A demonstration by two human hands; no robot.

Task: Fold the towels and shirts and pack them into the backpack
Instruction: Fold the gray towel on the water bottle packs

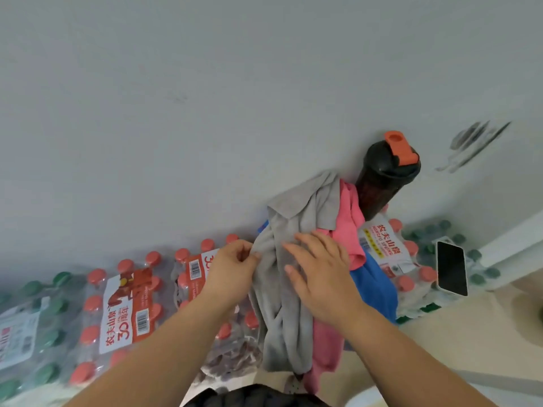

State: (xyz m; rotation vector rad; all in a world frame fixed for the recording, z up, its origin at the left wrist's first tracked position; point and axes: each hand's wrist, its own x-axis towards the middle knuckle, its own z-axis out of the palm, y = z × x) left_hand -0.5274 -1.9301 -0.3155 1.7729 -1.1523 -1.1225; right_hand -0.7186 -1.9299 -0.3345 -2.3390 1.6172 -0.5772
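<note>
left hand [235, 270] pinches gray towel [282, 306] edge | right hand [320, 268] flat, fingers straight, on towel | towel lies on bottle packs [123, 312]

We reach both bare forearms forward from the lower edge of the view. Our left hand [235, 270] curls, thumb and forefinger pinching the edge of the grey cloth [282, 312]. Our right hand [320, 271] lies palm down on it, fingers straight and slightly spread.

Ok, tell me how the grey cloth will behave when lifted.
Probably floppy: the grey cloth hangs in soft folds. Likely light, as the left hand pinches just its edge. It may drag the pink cloth lying against it.
</note>
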